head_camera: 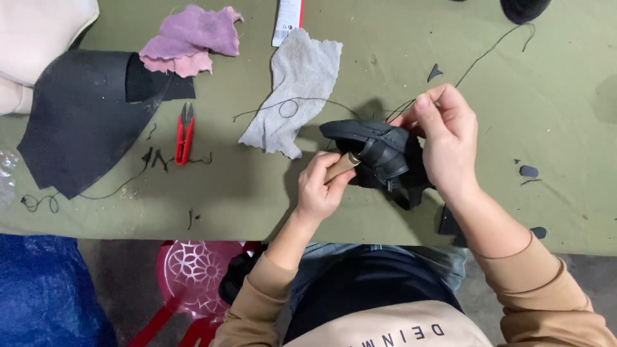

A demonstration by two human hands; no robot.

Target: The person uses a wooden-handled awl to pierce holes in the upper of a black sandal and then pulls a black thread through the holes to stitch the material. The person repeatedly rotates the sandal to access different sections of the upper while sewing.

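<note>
So the olive-green counter fills nearly the whole shot. Biggest thing on it is a big black sheet of foam or leather, sitting out at 9 o'clock from the middle. Right behind that in size, at about 3 o'clock from the middle, is the black shoe upper piece, held just above the counter between both hands.

The right hand is at the 3 o'clock side of that piece, fingers pinched shut on a thin black thread that runs off toward 1 o'clock. The left hand is at the piece's 8 o'clock, curled tight around a wooden-handled tool, maybe an awl, whose tip end goes into the black piece so I can't see the point itself.

A grey rag lies at 11 o'clock from the hands, with loose thread looped over it. A pink-purple rag is further out at 10 o'clock, touching the black sheet's top corner. Red thread snips lie just beside the sheet's right edge, at 9 o'clock from the left hand. Small black scraps are scattered at 3 o'clock.
</note>
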